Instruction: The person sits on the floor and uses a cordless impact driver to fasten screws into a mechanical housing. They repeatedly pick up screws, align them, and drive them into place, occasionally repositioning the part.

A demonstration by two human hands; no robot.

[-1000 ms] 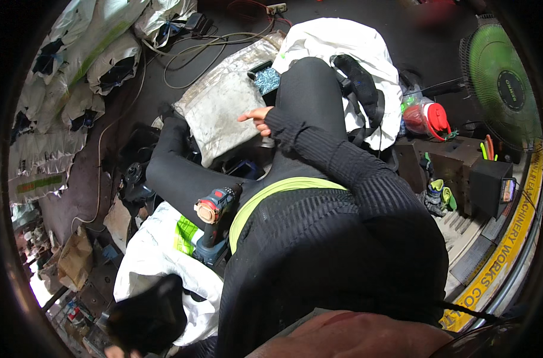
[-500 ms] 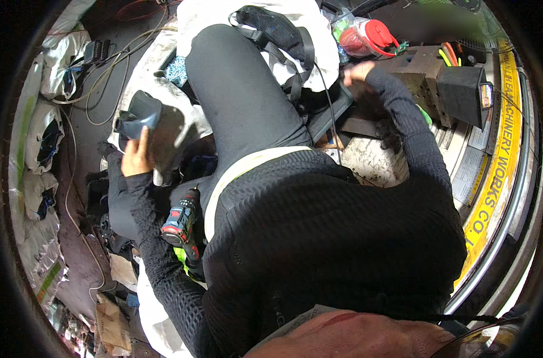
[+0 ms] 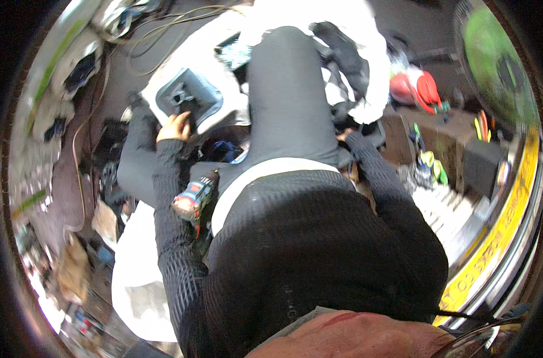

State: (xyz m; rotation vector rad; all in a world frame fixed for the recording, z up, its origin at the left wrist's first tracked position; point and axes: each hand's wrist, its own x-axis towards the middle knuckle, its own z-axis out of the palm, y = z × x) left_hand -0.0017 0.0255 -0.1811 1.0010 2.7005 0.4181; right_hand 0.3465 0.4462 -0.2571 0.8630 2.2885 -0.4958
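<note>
My left hand point(image 3: 174, 127) grips the near edge of a square, shallow dark-grey plastic piece point(image 3: 208, 98) with a raised part in its middle. It is above white sheeting point(image 3: 232, 89) left of my raised thigh. My right hand point(image 3: 345, 135) is low beside that thigh, next to dark things; its fingers are blurred and partly hidden, so what it touches cannot be made out. A red-and-black cordless drill point(image 3: 197, 194) rests by my left hip, next to my left forearm.
A black mesh bag with straps point(image 3: 343, 53) lies beyond my knee. To the right are a clear jug with a red lid point(image 3: 425, 89), a green fan point(image 3: 492, 65), a dark block point(image 3: 481, 167) and a yellow curved edge point(image 3: 498, 232). Cables point(image 3: 158, 39) run across the floor at left.
My view has swung, shifting the surroundings. The plastic piece has turned so its broad hollow face shows. My right hand has come down from beside the jug to beside my thigh.
</note>
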